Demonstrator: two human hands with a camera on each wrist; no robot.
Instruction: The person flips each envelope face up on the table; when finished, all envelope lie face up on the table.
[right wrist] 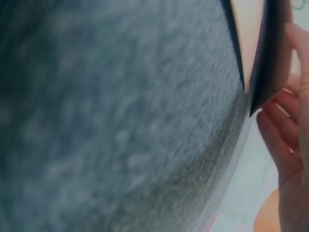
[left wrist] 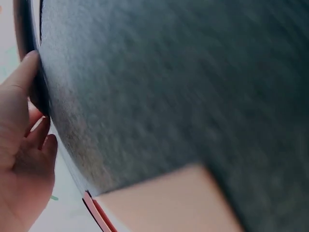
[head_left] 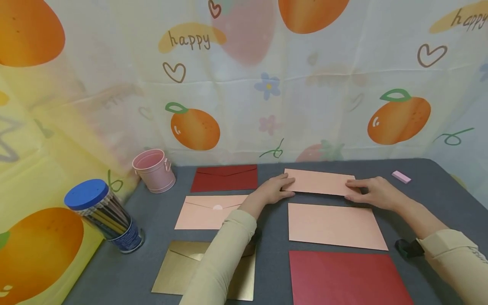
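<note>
Broadly, you are working on a dark grey counter with a soft, felt-like nap, backed by a thin printed curtain of oranges and hearts. Laid flat on it are several envelopes: a big red one nearest you, a gold one partly under your left sleeve, a pink one in the middle, another pink one with a round seal to the left, and a dark red one at the back.

The pink envelope at the far middle is the one you have. Your left hand pinches its left end with the thumb on top and fingers curled beneath, and your right hand holds the right end the same way, fingers lying fairly flat; the wrist views are too blurred to add more.

I judge it light, thin and smooth, stiff enough to keep its shape but easy to crease, so hold it by the short ends or edges, gently.

Smaller things: a clear pencil tub with a blue lid and a pink metal bucket at the left, and a small pink eraser at the far right.
</note>
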